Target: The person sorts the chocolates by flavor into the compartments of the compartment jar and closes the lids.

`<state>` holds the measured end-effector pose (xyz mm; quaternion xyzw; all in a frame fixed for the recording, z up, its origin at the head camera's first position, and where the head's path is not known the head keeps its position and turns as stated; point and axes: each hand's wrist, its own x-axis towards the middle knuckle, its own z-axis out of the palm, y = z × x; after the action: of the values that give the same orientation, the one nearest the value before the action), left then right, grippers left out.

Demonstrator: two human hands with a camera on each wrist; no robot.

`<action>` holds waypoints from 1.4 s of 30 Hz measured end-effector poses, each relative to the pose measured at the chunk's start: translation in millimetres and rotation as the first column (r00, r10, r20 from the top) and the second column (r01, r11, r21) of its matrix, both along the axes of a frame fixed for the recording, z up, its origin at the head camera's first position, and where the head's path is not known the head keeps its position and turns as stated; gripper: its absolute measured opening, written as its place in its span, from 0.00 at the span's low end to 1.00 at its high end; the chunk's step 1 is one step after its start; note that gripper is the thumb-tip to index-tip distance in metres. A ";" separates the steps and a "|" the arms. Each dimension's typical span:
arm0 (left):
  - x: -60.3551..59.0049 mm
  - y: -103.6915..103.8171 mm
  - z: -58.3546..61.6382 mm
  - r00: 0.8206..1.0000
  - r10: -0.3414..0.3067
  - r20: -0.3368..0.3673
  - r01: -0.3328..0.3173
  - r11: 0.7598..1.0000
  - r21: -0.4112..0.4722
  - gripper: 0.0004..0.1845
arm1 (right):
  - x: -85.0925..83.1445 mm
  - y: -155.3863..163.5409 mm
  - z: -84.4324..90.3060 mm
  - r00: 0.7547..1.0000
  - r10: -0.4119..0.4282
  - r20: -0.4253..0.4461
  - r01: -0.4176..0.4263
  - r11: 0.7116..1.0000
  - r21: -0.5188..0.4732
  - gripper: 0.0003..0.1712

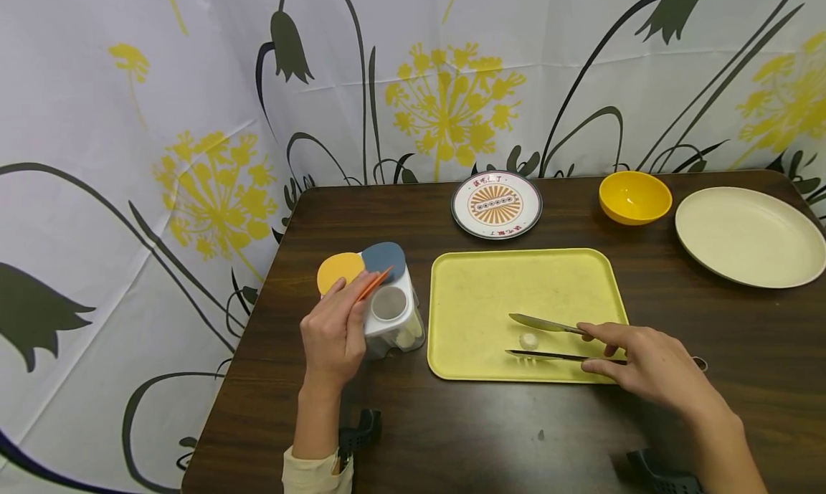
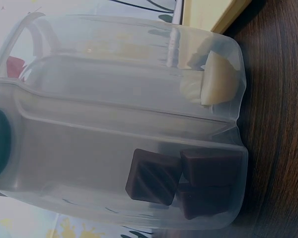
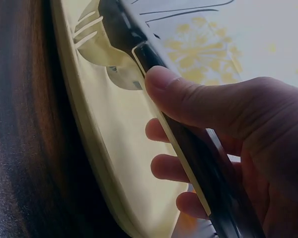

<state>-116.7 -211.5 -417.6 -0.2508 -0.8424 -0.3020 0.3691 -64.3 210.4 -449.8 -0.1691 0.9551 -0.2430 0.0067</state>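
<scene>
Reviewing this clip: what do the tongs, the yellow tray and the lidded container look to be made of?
Tongs in the right hand: likely steel, going by their grey, shiny arms. Yellow tray: probably plastic or melamine, given its matte, uniform colour and moulded rim. Container held by the left hand: translucent frosted plastic, since the brown blocks inside show through.
</scene>
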 end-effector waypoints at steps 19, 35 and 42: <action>-0.4 0.2 0.3 1.000 0.005 -0.002 -0.005 1.000 -0.002 0.20 | -1.2 -0.2 0.0 0.998 -0.045 0.033 0.045 0.999 0.022 0.26; -0.5 0.4 0.3 1.000 0.009 -0.002 -0.009 1.000 -0.001 0.19 | -2.2 -2.4 -2.4 0.980 -0.012 -0.197 0.002 0.999 -0.049 0.23; -0.3 0.4 0.4 1.000 0.009 -0.006 -0.009 1.000 -0.005 0.19 | -7.5 -6.9 4.7 0.934 0.015 -0.358 -0.054 0.993 -0.100 0.27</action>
<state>-117.0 -211.1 -417.2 -0.2489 -0.8432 -0.2977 0.3721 -71.8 203.5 -445.1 -0.2272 0.9228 -0.2596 -0.1713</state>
